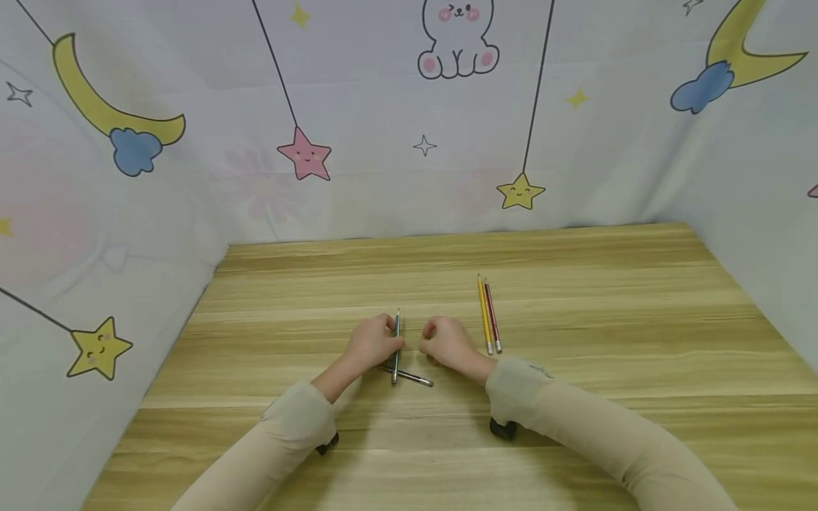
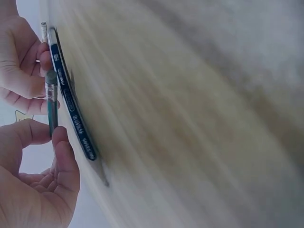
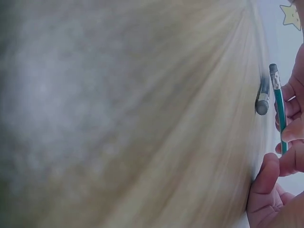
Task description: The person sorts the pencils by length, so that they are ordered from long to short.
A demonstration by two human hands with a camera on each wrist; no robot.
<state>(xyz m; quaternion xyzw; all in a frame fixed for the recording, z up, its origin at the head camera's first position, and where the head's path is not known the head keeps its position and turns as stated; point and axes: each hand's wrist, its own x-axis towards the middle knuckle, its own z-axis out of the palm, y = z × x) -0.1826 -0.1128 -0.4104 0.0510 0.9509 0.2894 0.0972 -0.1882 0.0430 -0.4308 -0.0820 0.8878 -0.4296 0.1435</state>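
Observation:
My left hand [image 1: 373, 343] pinches a green pencil [image 1: 396, 348] between thumb and fingers. In the left wrist view, the grey eraser end of that green pencil [image 2: 52, 95] sticks up from the fingertips. A dark blue-black pencil [image 2: 71, 104] with pale lettering lies on the table; in the head view, the green pencil crosses over this dark pencil [image 1: 415, 378]. Just right of the green pencil, my right hand [image 1: 450, 345] hovers with loosely curled fingers and nothing seen in them. Its fingertips [image 3: 268, 173] appear near the green pencil in the right wrist view.
To the right of my right hand, a yellow pencil [image 1: 484, 312] and a dark red pencil [image 1: 493, 316] lie side by side, erasers toward me. The wood-grain table [image 1: 607, 305] meets a printed cloth backdrop [image 1: 383, 199] at the back and sides.

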